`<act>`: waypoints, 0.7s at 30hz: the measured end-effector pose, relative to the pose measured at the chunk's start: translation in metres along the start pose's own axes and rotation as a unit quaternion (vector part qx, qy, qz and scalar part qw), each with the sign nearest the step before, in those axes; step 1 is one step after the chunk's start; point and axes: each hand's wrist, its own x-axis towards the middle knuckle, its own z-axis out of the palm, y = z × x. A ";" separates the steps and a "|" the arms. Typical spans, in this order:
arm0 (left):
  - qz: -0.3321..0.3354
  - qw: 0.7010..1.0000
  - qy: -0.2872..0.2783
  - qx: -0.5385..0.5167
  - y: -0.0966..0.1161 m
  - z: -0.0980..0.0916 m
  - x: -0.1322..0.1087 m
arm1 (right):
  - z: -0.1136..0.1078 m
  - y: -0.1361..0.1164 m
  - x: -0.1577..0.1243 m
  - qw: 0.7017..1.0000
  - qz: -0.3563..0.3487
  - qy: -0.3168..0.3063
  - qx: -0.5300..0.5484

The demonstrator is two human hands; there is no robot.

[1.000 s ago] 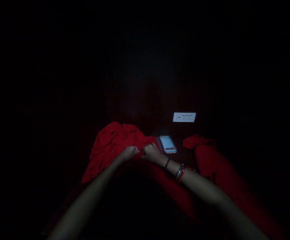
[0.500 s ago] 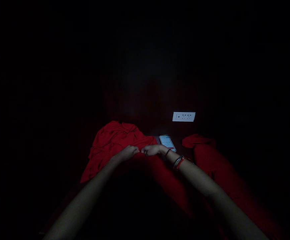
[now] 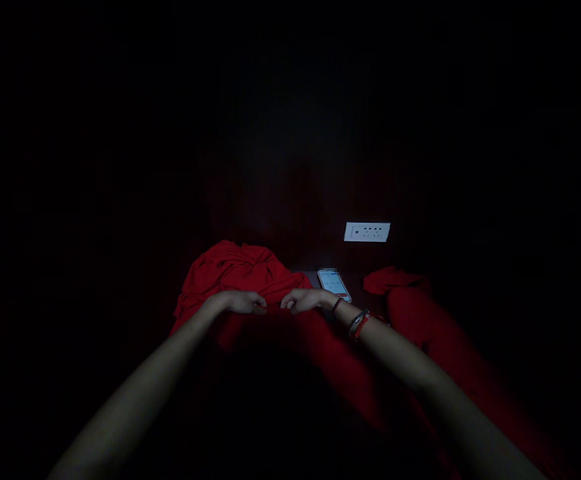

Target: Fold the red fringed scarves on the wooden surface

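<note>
We take the phone [image 3: 335, 285] as the reference. The red cloth [image 3: 230, 270] lies in a crumpled heap left of the phone, and its near fold runs on toward us, below the phone. Both hands rest on this cloth, level with each other and slightly apart. The stretch of fold between them runs left to right. The right hand [image 3: 303, 301] is just beside the phone, and the left hand [image 3: 240, 303] lies farther left. We read each hand as curled shut, pinching the fold, though the dim light hides the fingertips. Bangles [image 3: 359, 325] ring the right wrist. A socket plate [image 3: 367, 232] sits on the wall behind the phone, and a second red cloth [image 3: 395, 283] lies right of the phone
</note>
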 end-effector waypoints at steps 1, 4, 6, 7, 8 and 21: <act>-0.001 1.000 -0.021 0.005 0.001 -0.001 0.001 | 0.000 -0.001 0.000 1.000 -0.004 -0.002 -0.001; -0.008 0.997 -0.075 0.017 0.003 -0.002 0.000 | 0.002 -0.005 -0.001 1.000 -0.013 -0.009 -0.004; -0.001 0.997 -0.071 0.016 0.005 -0.002 -0.002 | 0.005 -0.007 -0.003 0.999 -0.013 -0.005 -0.029; 0.010 0.998 -0.067 0.010 0.006 -0.001 -0.004 | 0.007 -0.008 -0.003 0.999 -0.010 0.001 -0.050; 0.023 0.997 -0.068 0.001 0.006 -0.001 -0.006 | 0.009 -0.008 -0.004 0.997 -0.008 0.007 -0.070; 0.005 0.996 -0.043 0.077 0.017 -0.005 -0.012 | 0.006 -0.010 -0.013 0.994 -0.023 0.051 -0.090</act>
